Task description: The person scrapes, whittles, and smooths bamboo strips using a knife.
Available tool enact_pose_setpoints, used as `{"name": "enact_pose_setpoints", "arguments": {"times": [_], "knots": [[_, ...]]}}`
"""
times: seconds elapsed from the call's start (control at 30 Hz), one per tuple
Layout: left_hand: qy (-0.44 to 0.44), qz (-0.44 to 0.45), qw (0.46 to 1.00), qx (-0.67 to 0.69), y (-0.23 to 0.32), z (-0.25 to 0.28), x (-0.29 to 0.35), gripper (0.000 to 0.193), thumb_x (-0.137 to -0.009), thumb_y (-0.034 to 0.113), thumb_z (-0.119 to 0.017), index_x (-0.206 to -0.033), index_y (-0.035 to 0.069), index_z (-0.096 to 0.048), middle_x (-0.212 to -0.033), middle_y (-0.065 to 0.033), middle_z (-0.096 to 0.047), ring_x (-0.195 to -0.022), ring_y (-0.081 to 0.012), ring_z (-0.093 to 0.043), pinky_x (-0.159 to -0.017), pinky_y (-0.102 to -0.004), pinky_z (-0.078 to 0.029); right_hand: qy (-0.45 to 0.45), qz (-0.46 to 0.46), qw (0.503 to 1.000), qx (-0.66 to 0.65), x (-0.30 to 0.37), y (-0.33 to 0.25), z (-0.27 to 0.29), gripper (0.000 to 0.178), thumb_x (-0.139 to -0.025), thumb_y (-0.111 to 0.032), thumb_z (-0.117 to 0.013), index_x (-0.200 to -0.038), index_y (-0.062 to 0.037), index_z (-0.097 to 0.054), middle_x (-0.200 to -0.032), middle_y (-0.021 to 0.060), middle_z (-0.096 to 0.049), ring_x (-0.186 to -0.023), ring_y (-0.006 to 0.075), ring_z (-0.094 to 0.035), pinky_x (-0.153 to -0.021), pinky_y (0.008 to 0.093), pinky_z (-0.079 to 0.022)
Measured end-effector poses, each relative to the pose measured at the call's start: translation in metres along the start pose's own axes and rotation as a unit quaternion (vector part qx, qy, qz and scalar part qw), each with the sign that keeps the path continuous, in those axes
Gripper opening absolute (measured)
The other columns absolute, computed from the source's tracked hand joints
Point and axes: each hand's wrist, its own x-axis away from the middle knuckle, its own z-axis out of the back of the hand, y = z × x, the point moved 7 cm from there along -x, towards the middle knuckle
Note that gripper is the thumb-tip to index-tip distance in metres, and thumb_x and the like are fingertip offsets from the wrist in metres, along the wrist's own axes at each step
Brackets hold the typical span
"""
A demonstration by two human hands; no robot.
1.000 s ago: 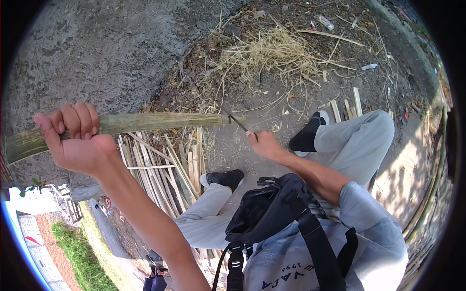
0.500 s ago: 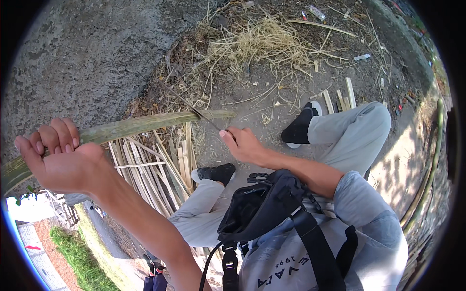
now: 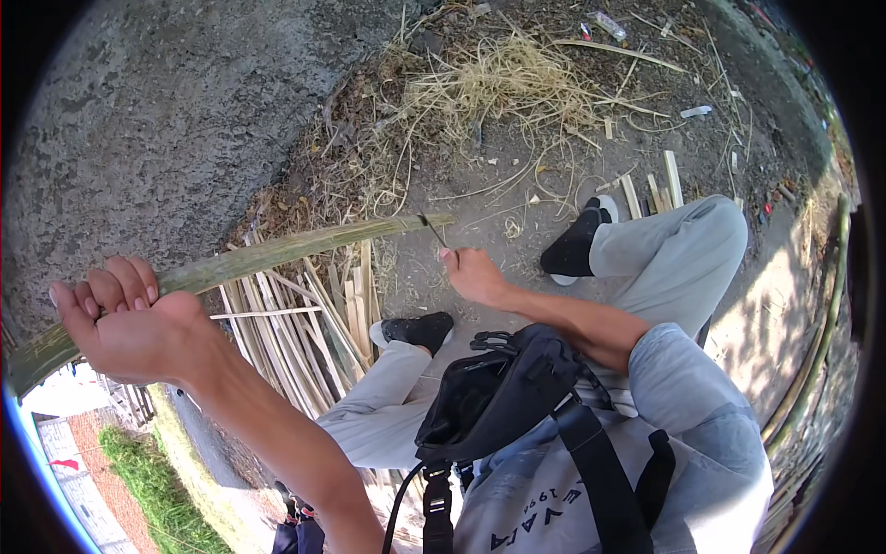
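Note:
My left hand is closed around a long green split bamboo piece, which runs slanting up to the right across the view. In my right hand is a thin dark knife, gripped with the thumb along it. The blade meets the bamboo near its right end and looks foreshortened, so its full length does not show. The knife's handle is hidden inside my fist. Beyond my left hand, the bamboo's other end reaches the left rim of the view.
Several pale split bamboo strips lie below the bamboo, beside my left foot. A heap of curly shavings covers the far ground, next to a rough concrete slab. Long poles lie at right. A black bag hangs at my waist.
The knife has slid right along the bamboo to near its end, its blade now showing shorter. My left hand and the near part of the bamboo sit slightly lower and further right.

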Motion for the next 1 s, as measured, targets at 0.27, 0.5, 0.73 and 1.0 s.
{"name": "enact_pose_setpoints", "arguments": {"times": [0.27, 0.5, 0.73, 1.0], "knots": [[0.034, 0.001, 0.999, -0.003, 0.0, 0.014, -0.006, 0.032, -0.095, 0.016, -0.042, -0.067, 0.014, -0.027, -0.052, 0.0021, -0.021, -0.042, -0.009, -0.019, -0.04, -0.0263, -0.016, 0.028, 0.041, 0.999, -0.021, 0.01, -0.023, -0.007, 0.043, -0.096, -0.032, -0.041, -0.089, 0.0063, -0.058, -0.064, 0.0276, -0.057, -0.064, 0.046, -0.059, -0.063, 0.0514, -0.045], [0.06, 0.002, 0.998, -0.011, 0.002, 0.031, -0.009, 0.033, -0.095, 0.017, -0.043, -0.067, 0.014, -0.027, -0.052, 0.0021, -0.021, -0.043, -0.009, -0.019, -0.041, -0.0261, -0.016, -0.061, 0.134, 0.984, -0.103, 0.04, -0.056, -0.003, 0.044, -0.097, -0.033, -0.04, -0.092, 0.0075, -0.057, -0.066, 0.0291, -0.059, -0.068, 0.0462, -0.061, -0.066, 0.0522, -0.047], [0.065, 0.009, 0.998, -0.001, -0.007, 0.04, -0.016, 0.034, -0.095, 0.018, -0.043, -0.066, 0.014, -0.026, -0.052, 0.0022, -0.021, -0.043, -0.0088, -0.02, -0.04, -0.0259, -0.017, -0.059, 0.001, 0.997, -0.043, 0.019, -0.005, -0.012, 0.043, -0.096, -0.034, -0.041, -0.09, 0.0062, -0.057, -0.064, 0.0265, -0.058, -0.065, 0.0454, -0.06, -0.064, 0.0503, -0.047], [-0.13, 0.081, 0.969, 0.196, -0.01, 0.032, -0.014, 0.039, -0.094, 0.022, -0.049, -0.061, 0.016, -0.029, -0.046, 0.0032, -0.02, -0.038, -0.0074, -0.013, -0.037, -0.0242, -0.012, -0.011, 0.04, 0.999, -0.01, -0.009, -0.025, 0.01, 0.045, -0.096, -0.035, -0.042, -0.087, 0.0046, -0.059, -0.065, 0.0262, -0.058, -0.065, 0.0443, -0.059, -0.063, 0.0506, -0.046]]}}
